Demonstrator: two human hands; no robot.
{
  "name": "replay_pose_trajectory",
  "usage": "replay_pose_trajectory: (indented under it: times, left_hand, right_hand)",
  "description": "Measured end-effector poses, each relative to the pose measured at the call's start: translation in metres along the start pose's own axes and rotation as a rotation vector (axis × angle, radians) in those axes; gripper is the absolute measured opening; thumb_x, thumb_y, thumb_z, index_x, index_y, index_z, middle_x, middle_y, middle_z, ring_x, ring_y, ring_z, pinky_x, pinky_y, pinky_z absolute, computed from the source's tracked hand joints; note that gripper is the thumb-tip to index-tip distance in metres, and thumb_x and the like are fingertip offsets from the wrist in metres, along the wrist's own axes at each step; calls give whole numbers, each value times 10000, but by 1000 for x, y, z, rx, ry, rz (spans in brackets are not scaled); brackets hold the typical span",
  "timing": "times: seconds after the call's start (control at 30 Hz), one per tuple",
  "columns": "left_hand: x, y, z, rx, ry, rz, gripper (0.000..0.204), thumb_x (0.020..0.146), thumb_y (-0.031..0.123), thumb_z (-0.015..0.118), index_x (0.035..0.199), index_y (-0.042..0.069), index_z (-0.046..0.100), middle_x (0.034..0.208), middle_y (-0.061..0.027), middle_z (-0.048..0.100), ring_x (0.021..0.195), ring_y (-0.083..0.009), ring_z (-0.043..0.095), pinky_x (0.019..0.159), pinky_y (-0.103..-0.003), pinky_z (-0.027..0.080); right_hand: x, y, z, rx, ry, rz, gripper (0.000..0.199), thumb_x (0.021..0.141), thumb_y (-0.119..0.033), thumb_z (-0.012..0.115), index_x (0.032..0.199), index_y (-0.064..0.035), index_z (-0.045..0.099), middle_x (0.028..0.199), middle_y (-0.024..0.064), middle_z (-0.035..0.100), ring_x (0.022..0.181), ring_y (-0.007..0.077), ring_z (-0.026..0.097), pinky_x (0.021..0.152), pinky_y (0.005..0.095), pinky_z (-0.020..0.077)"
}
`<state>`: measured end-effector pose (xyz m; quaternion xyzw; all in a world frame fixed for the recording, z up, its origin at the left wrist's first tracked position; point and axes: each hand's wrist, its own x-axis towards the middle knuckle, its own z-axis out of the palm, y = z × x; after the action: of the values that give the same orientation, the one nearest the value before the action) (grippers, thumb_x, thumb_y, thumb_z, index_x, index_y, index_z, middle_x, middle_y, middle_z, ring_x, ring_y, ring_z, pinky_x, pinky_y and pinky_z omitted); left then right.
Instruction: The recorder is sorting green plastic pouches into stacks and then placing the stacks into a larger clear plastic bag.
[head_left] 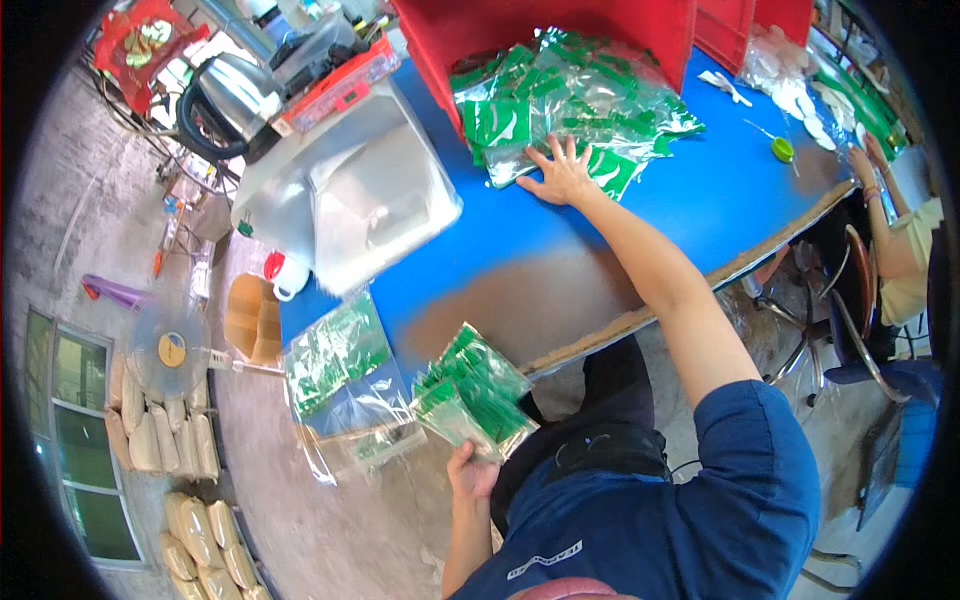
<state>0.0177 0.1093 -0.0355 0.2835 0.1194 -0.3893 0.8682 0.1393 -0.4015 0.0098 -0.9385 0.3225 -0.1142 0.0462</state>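
Note:
My left hand is closed on a bundle of green-and-clear plastic packets, held by its lower end beside the table's near edge. Stretched across the table, my right hand lies with its fingers spread on the front of a heap of similar packets. The heap spills out of a red bin tipped toward me. Left of my left hand, a large clear bag with green packets inside hangs partly over the table's edge.
A stack of clear plastic bags lies on the blue table. Behind it stand a metal kettle and a red tray. At the right, a green scoop lies near another person's arms. A fan stands left.

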Motion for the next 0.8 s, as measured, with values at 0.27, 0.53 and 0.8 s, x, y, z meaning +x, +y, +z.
replay_pose_trajectory:
  times: [0.27,0.53,0.8]
  left_hand:
    - [9,15,-5,28,-145,-34,557,784,233,775,1282,49,608,1308,-100,630,1250,-305,549,1151,-495,330]
    - [12,9,-6,-21,-201,-42,496,839,221,716,1290,55,597,1324,-104,617,1261,-311,540,1151,-507,334]
    - [-5,21,35,143,4,-21,539,909,138,661,1393,18,456,1332,-133,578,1238,-298,552,1082,-473,426]
  right_hand:
    - [-140,-18,-35,84,-41,-304,733,888,-736,426,1496,-328,401,1584,205,251,1463,495,149,1102,747,85]
    - [-177,-84,-75,259,255,-279,671,836,-525,699,1223,13,595,1116,200,568,1063,359,545,907,481,445]
    - [-191,-100,-53,116,142,-463,161,803,-45,620,951,3,659,869,133,668,906,309,662,733,378,568]
